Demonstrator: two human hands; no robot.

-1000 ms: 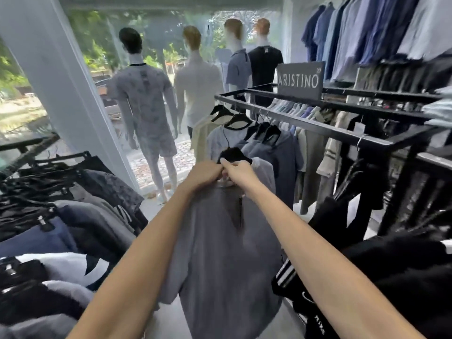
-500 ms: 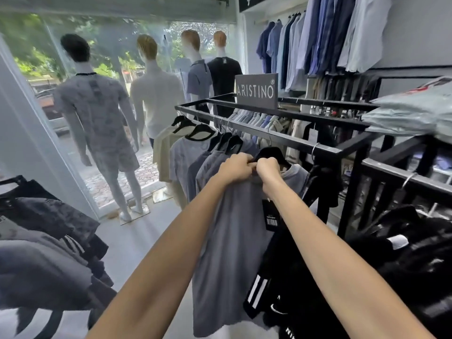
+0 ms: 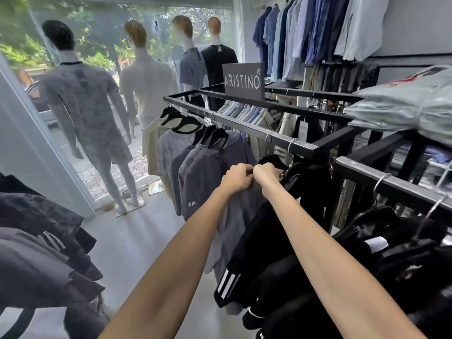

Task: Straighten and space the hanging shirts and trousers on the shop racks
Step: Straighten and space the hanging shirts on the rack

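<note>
Fingers point(image 3: 246, 172) of the left hand point(image 3: 236, 180) and right hand point(image 3: 267, 176) are curled tight, side by side, on the neck of the grey shirt point(image 3: 233, 217), likely to pull it straight under the rail point(image 3: 244, 128).

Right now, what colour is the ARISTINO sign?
The rectangular ARISTINO sign is dark grey with white letters; head view.

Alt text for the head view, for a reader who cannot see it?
The person's left hand and right hand grip the neck of a grey shirt on a black hanger hung from a black metal rack, between blue-grey T-shirts and black striped sportswear. Four dressed mannequins face the window.
</note>
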